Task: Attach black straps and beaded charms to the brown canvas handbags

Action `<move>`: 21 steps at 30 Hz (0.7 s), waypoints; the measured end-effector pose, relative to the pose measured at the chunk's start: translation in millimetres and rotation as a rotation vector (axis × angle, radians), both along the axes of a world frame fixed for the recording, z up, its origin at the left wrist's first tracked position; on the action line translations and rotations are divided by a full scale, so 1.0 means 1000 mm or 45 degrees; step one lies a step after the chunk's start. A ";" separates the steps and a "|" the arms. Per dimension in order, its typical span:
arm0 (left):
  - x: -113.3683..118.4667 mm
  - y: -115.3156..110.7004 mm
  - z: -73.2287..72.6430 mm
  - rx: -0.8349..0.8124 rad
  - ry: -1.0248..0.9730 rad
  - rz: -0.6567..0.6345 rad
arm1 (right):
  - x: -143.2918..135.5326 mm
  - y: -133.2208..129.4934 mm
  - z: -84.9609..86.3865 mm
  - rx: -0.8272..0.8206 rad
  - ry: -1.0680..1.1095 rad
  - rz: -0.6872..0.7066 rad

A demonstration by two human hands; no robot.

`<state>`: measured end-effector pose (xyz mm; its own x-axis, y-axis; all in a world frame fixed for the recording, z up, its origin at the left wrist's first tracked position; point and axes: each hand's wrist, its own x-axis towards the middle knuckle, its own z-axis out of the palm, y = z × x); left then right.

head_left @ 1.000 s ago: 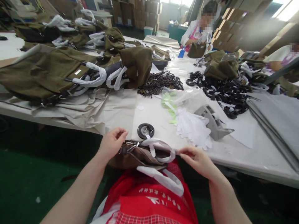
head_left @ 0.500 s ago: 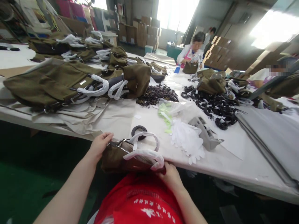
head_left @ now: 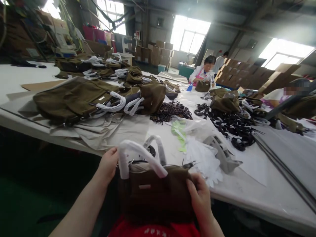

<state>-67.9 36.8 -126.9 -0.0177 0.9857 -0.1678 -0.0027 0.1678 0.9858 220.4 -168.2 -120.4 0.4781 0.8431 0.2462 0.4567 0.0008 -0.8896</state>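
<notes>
A dark olive handbag (head_left: 158, 197) stands upright against my body at the table's front edge, its front with a small plate facing me. White wrapping covers its two raised handles (head_left: 138, 152), and the zip along the top is partly open. At the bag's left end my left hand (head_left: 108, 165) grips its side, fingertips partly hidden. My right hand (head_left: 200, 192) holds the right end, thumb on the front face. Behind the handles lies a black coiled strap (head_left: 151, 150), partly covered.
Olive bags (head_left: 79, 98) lie on paper sheets at left. Mid-table are a heap of dark chains (head_left: 171, 112), white tags (head_left: 202, 161), green strips (head_left: 179, 133) and black coiled straps (head_left: 232, 130). Across the table a person (head_left: 203, 72) handles a bag; another person is at far right.
The handbag has been turned and raised upright, so its front plate now shows. My right hand has moved right along with its end. The view has tilted up.
</notes>
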 end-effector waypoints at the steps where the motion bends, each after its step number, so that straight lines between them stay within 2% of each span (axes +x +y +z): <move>1: 0.001 -0.001 -0.003 -0.015 0.005 0.031 | 0.006 0.007 -0.003 -0.021 -0.009 -0.066; 4: 0.003 -0.002 -0.017 -0.135 0.060 0.103 | 0.022 0.024 -0.024 -0.164 0.032 -0.099; 7: 0.003 -0.002 -0.030 -0.119 0.179 0.039 | 0.032 0.028 -0.045 -0.236 0.111 -0.051; 10: 0.005 -0.010 -0.025 0.235 0.492 0.088 | 0.035 0.024 -0.052 -0.232 0.119 -0.018; 12: 0.012 -0.022 -0.010 0.592 0.735 0.193 | 0.034 0.023 -0.052 -0.235 0.135 -0.010; 14: 0.027 -0.040 0.009 0.900 0.850 0.207 | 0.030 0.022 -0.052 -0.225 0.190 -0.038; 15: 0.037 -0.050 0.017 1.004 0.864 0.136 | 0.026 0.022 -0.053 -0.210 0.230 -0.058; 17: 0.061 -0.067 0.027 1.118 0.890 -0.173 | 0.017 0.021 -0.054 -0.168 0.272 -0.105; 19: 0.086 -0.078 0.026 1.088 0.972 -0.480 | 0.008 0.016 -0.057 -0.136 0.182 -0.163; 21: 0.108 -0.081 0.015 0.981 1.079 -0.658 | 0.003 0.007 -0.062 -0.120 -0.056 -0.236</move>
<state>40.3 -44.5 -111.9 0.5789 0.7461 0.3290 0.5724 -0.6592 0.4877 223.1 -160.8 -182.6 0.6178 0.7620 0.1940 0.4793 -0.1694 -0.8612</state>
